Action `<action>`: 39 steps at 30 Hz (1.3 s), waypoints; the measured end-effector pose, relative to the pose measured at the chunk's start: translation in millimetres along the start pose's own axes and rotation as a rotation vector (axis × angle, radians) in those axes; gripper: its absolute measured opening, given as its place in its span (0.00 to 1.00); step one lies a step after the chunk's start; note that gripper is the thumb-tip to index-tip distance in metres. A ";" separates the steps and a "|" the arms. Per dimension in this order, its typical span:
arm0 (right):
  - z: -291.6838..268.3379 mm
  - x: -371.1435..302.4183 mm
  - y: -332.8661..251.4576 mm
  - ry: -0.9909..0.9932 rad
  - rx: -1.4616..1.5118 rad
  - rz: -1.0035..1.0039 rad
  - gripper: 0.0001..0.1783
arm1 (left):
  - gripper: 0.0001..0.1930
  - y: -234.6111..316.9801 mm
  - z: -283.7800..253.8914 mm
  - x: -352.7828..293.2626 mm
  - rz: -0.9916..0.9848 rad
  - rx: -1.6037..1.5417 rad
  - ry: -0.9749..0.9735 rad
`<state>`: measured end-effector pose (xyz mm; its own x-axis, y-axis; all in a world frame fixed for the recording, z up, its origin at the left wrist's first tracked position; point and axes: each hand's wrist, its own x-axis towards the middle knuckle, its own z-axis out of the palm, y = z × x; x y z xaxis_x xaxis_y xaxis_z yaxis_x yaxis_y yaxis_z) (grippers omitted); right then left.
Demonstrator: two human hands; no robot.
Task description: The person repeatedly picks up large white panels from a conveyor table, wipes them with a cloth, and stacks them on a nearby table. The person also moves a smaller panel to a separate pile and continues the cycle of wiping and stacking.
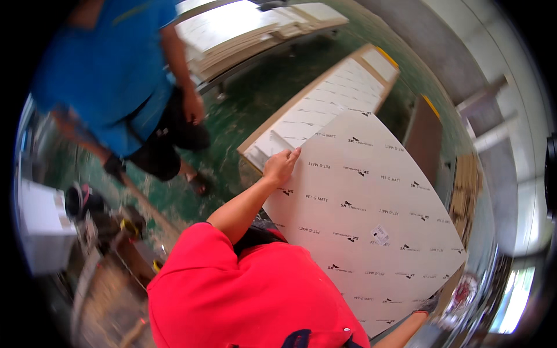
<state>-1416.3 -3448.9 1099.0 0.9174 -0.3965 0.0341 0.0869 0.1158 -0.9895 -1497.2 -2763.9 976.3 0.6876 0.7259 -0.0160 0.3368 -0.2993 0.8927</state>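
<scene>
A large white panel (371, 197) covered with printed protective film, with a small label stuck on its face, is tilted in front of me. My left hand (281, 166) is closed on its left edge, fingers at the border. At the lower right, my right hand (428, 304), in a dark glove, grips the panel's opposite edge; most of its fingers are hidden. Beyond my left hand, a stack of similar film-covered boards (331, 101) with brown edges lies partly behind the panel.
A person in a blue shirt (110, 64) stands at the left, one gloved hand near a wooden bar (148, 206). More stacked boards (232, 43) rest on a low rack at the back. A brown board (422, 130) and a white box-like unit (46, 226) flank the green floor (243, 93).
</scene>
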 end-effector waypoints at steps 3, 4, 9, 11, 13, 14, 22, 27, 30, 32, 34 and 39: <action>22.4 37.1 -17.6 -0.150 -0.011 0.027 0.24 | 0.34 -0.3 -19.4 -45.0 -0.088 0.000 0.121; 30.4 46.1 -23.6 -0.187 -0.010 0.040 0.24 | 0.34 1.1 -26.5 -60.3 -0.133 0.022 0.138; 122.7 119.0 -90.2 -0.368 -0.122 0.084 0.24 | 0.34 11.0 -51.5 -108.7 -0.394 -0.021 0.240; 169.4 145.2 -110.0 -0.443 -0.162 0.088 0.25 | 0.34 7.6 -59.6 -128.6 -0.496 -0.032 0.278; 210.7 157.5 -119.2 -0.508 -0.187 0.092 0.25 | 0.34 -2.9 -68.2 -146.6 -0.561 -0.044 0.351; 228.9 164.4 -121.7 -0.536 -0.193 0.098 0.25 | 0.34 -5.6 -69.5 -154.6 -0.603 -0.026 0.378; 289.3 204.7 -121.4 -0.660 -0.193 0.115 0.25 | 0.32 -44.4 -35.2 -233.0 -0.615 -0.243 0.711; 327.0 222.0 -136.1 -0.767 -0.160 0.122 0.25 | 0.33 -60.3 -6.9 -256.8 -0.676 -0.354 0.795; 356.9 218.0 -149.5 -0.832 -0.144 0.128 0.25 | 0.33 -64.3 2.7 -261.2 -0.718 -0.373 0.883; 371.4 212.2 -155.2 -0.881 -0.123 0.132 0.25 | 0.33 -66.6 0.7 -258.1 -0.758 -0.375 0.890; 379.4 205.9 -156.8 -0.915 -0.090 0.142 0.25 | 0.34 -68.6 -8.7 -250.3 -0.723 -0.406 0.880; 379.4 189.7 -151.3 -1.025 0.014 0.207 0.26 | 0.34 -59.5 -35.4 -227.9 -0.625 -0.380 0.898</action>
<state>-1108.1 -3196.1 1308.6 0.8039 0.5942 -0.0257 -0.1107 0.1069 -0.9881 -1696.8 -2889.6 942.7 -0.2863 0.9057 -0.3125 0.1370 0.3615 0.9222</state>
